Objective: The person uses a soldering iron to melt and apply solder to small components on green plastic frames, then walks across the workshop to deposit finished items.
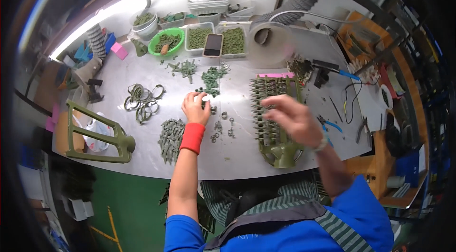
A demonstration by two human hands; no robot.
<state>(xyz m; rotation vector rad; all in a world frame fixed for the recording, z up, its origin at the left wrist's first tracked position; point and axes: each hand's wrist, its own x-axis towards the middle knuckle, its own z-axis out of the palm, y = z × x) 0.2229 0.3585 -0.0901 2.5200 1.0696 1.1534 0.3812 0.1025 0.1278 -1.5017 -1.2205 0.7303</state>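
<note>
My left hand (194,108), above a red wristband (192,138), is low over the middle of the bench with its fingers curled in. Something small and dark shows at its fingertips, too small to name. Just beyond it lies a scatter of small dark-green pieces (211,77), and small grey rings (224,115) are to its right. A heap of grey-green wedge-like pieces (171,139) lies by my left wrist. My right hand (295,121), slightly blurred, hovers over an olive-green frame (284,156) carrying rows of spiky parts (266,123). Its thumb and forefinger are apart, with nothing visible between them.
Olive-green bands (137,95) and an empty olive frame (124,142) lie at left. Along the back stand a green bowl (153,45), tubs of green pieces (199,28) and a phone (213,45). Blue-handled pliers (331,123) lie at right, under a lamp shade (273,50).
</note>
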